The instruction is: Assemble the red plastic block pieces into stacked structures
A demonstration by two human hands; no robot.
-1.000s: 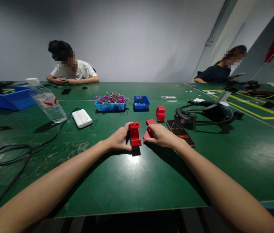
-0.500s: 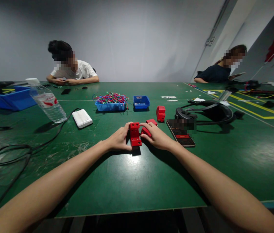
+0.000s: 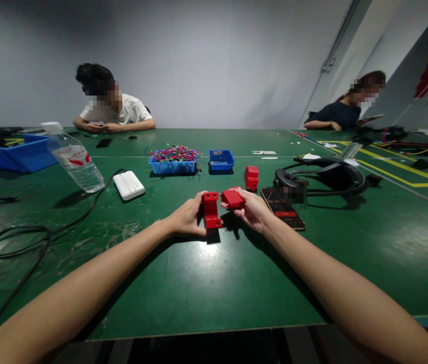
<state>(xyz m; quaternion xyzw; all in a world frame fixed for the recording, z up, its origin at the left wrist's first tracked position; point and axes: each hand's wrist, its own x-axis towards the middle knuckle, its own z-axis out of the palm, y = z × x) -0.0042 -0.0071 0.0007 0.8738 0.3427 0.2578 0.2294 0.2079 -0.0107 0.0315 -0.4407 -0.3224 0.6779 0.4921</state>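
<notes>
In the middle of the head view, my left hand (image 3: 189,217) is closed on a red U-shaped bracket (image 3: 211,211) with holes in its ends, gripping it by its left side. My right hand (image 3: 254,210) holds a red block (image 3: 232,197) between thumb and fingers, just right of the bracket and apart from it. The block's shadow falls on the green table (image 3: 206,283) below, so it is raised. Behind my right hand stands another red block (image 3: 251,178).
Beyond are a blue tray (image 3: 174,167) of coloured wires and a small blue bin (image 3: 221,161). A phone (image 3: 288,217) and black headset (image 3: 320,174) lie right. A white power bank (image 3: 128,185), tilted water bottle (image 3: 75,159) and black cable (image 3: 50,233) are left. Two people sit across.
My right hand has taken hold of the red block, lifted it and turned it, palm now more upward. My left hand and the bracket have stayed in place.
</notes>
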